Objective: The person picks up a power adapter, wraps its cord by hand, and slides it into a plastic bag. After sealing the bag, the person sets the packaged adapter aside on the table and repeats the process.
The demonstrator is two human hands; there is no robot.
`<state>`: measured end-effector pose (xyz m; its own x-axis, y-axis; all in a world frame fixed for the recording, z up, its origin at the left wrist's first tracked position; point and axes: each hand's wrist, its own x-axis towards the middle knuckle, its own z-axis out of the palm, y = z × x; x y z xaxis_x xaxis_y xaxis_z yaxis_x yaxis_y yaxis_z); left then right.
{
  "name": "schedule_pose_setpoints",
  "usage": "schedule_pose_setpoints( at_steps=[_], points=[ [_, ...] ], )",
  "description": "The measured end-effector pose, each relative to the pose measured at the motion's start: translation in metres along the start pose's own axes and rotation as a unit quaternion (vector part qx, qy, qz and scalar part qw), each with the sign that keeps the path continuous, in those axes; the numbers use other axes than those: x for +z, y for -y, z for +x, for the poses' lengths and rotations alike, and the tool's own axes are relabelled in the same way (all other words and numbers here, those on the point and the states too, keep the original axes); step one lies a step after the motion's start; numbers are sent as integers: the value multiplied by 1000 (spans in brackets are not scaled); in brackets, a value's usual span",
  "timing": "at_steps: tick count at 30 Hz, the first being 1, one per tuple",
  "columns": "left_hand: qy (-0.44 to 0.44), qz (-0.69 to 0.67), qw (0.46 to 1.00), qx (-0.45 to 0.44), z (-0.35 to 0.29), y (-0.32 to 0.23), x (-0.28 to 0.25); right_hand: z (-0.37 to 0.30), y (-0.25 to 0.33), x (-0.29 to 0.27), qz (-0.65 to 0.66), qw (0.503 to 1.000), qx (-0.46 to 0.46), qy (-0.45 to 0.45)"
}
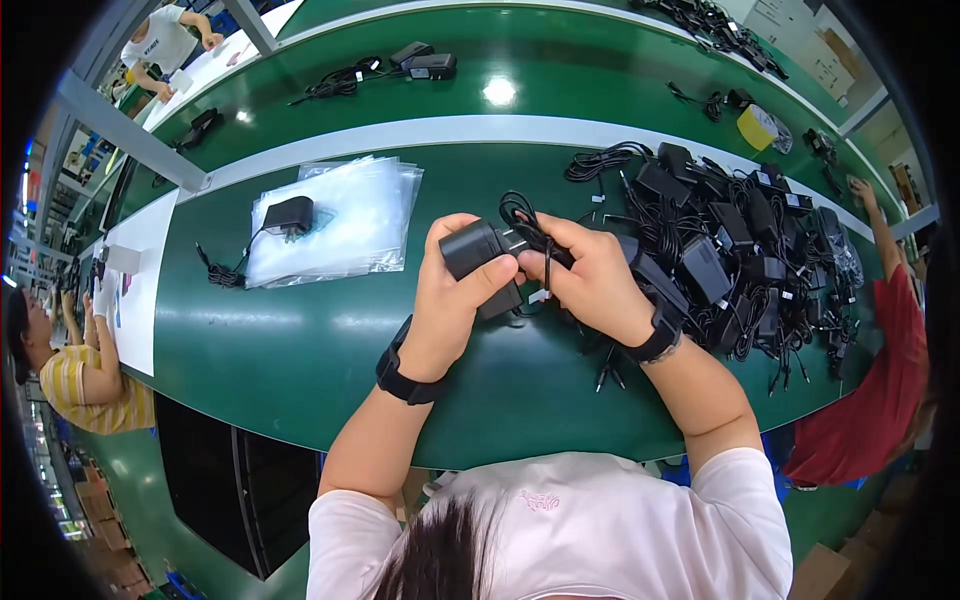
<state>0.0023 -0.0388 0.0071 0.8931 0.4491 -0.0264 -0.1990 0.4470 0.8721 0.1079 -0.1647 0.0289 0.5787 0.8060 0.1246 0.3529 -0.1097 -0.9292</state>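
My left hand [440, 310] is closed around a black plug-in power adapter [468, 250], held above the green bench in front of me. A light-coloured part shows at the adapter's right end. With fingers pinched, my right hand [605, 285] grips a bundled black cable [522, 212] right beside it. Below my left thumb a second black block [500, 302] shows, partly hidden by the fingers. To the right lies a large heap of black power adapters [705, 270] with tangled cords. At left, another adapter [289, 216] rests on a stack of clear plastic bags [360, 220].
A raised green shelf [560, 75] behind a white ledge carries more adapters [432, 66] and a yellow roll [757, 128]. People sit at left [85, 385] and right [870, 390], and another works at the far left [165, 45]. A grey post [130, 130] stands at the back left.
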Motion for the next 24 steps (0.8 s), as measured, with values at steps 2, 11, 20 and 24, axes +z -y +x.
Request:
schedule_pose_setpoints(
  at_steps=[2,11,20,24],
  points=[
    [12,2,1000,1,0,1,1,4,-13,3,-21,998,-56,-6],
    [-19,59,997,45,0,2,2,2,-15,7,12,997,72,5],
    [-64,92,987,117,-6,5,3,-5,-12,18,-8,997,-77,-4],
    [-22,-5,998,66,-5,-5,0,-5,-9,17,-82,986,-143,29]
  ],
)
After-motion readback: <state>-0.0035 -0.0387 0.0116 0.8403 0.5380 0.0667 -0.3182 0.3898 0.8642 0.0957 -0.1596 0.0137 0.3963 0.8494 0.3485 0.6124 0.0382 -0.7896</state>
